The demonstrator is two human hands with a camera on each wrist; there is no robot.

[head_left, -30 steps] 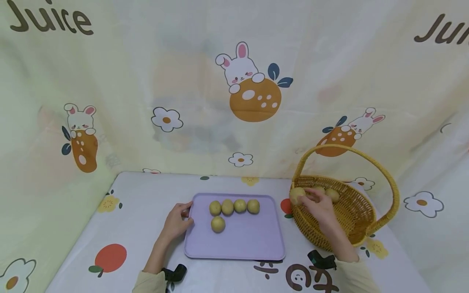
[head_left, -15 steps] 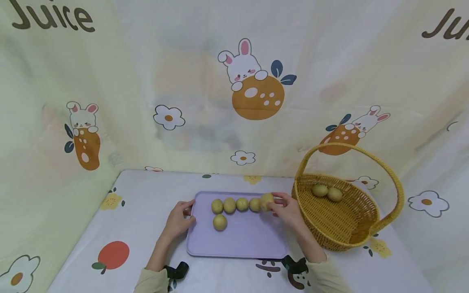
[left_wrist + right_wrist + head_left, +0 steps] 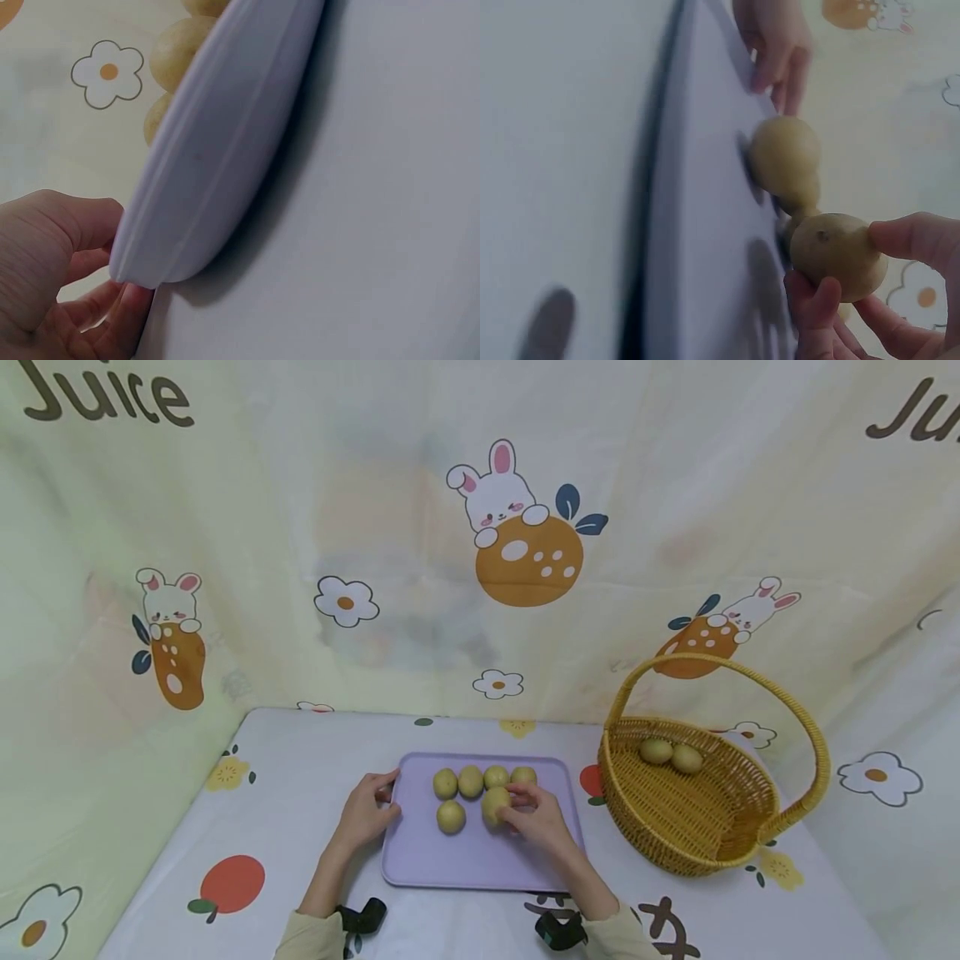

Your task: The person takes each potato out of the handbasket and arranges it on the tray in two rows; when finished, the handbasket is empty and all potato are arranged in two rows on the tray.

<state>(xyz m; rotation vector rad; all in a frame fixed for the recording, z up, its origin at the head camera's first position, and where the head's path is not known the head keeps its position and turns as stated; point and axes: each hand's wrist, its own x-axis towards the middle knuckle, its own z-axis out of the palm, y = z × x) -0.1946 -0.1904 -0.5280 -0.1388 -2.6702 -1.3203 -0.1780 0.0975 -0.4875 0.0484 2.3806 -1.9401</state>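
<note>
Right hand [image 3: 900,334] pinching potato [image 3: 836,259], potatoes [image 3: 784,154] behind, left hand [image 3: 778,41] at tray [image 3: 712,172]

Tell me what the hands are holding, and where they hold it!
The right hand holds a potato by its sides; the left hand holds the tray by its left edge.

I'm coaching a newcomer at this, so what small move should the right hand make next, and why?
Probably lower the round, yellow-brown potato onto the flat, rectangular purple tray and release it: the right hand pinches it seemingly just above the surface, in front of the back row of four potatoes, with a gap to the single front potato.
</note>
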